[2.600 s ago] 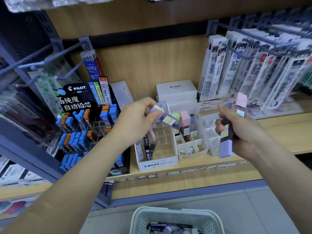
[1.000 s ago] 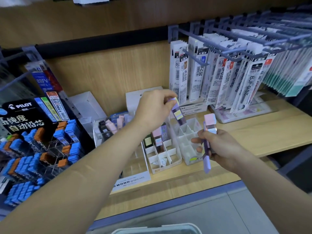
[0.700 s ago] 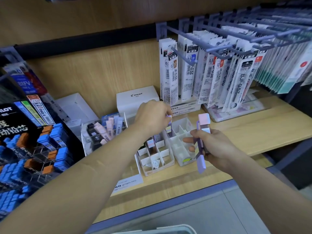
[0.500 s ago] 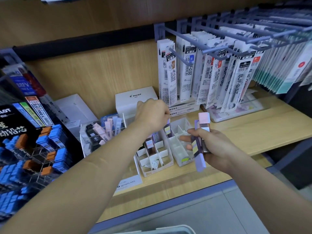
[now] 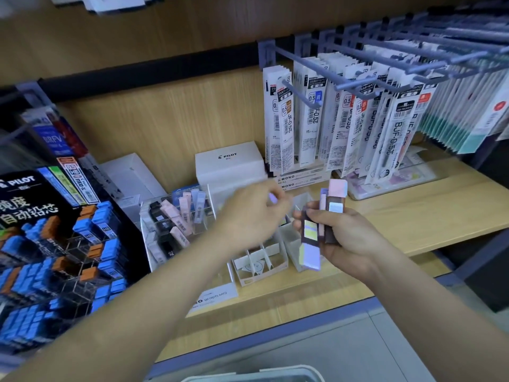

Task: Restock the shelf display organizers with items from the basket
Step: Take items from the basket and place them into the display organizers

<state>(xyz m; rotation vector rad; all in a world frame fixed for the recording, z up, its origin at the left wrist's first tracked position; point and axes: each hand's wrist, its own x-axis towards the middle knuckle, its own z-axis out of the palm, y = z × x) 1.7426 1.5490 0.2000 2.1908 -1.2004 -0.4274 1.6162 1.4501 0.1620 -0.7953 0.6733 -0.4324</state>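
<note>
Above the white organizer (image 5: 259, 274), right hand (image 5: 349, 235) grips several cases (image 5: 311, 244); bare shelf (image 5: 427, 216) rightward. Left hand (image 5: 253, 216) blurred, grip unclear, now nearer them.

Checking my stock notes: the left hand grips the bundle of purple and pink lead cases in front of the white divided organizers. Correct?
Wrong hand. In the head view the right hand grips the bundle of purple and pink lead cases in front of the white divided organizers; the left hand is blurred beside it.
</note>
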